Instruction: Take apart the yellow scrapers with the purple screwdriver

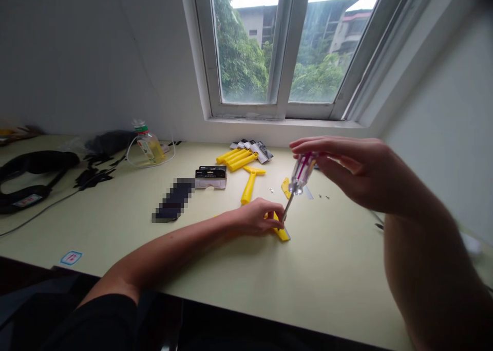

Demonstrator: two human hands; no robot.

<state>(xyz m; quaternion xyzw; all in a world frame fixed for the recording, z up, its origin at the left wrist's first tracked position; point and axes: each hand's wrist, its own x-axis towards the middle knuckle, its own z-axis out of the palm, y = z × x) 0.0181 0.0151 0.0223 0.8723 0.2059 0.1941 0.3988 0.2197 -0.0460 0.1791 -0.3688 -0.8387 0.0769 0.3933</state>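
Note:
My right hand [358, 171] grips the clear, purple-striped handle of a screwdriver [301, 176] between thumb and fingers. Its metal shaft slants down to a yellow scraper [284, 235] with a thin blade edge, low on the table. Closed around that scraper, close to the screwdriver's tip, is my left hand [260, 216]; it hides most of the scraper. Whether the tip sits in a screw cannot be made out. Just beyond lie another yellow scraper handle [249, 186], a loose yellow plate [285, 188], a bare blade [309, 192] and small screws [323, 197].
Several packaged yellow scrapers [236, 158] lie near the window wall. Black-and-white packaging [210, 177] and a pixelated dark object [174, 199] are left of my hands. Farther left are a bottle of yellow liquid [150, 148], a cable and a black headset [36, 179]. A numbered sticker [71, 258] marks the front edge.

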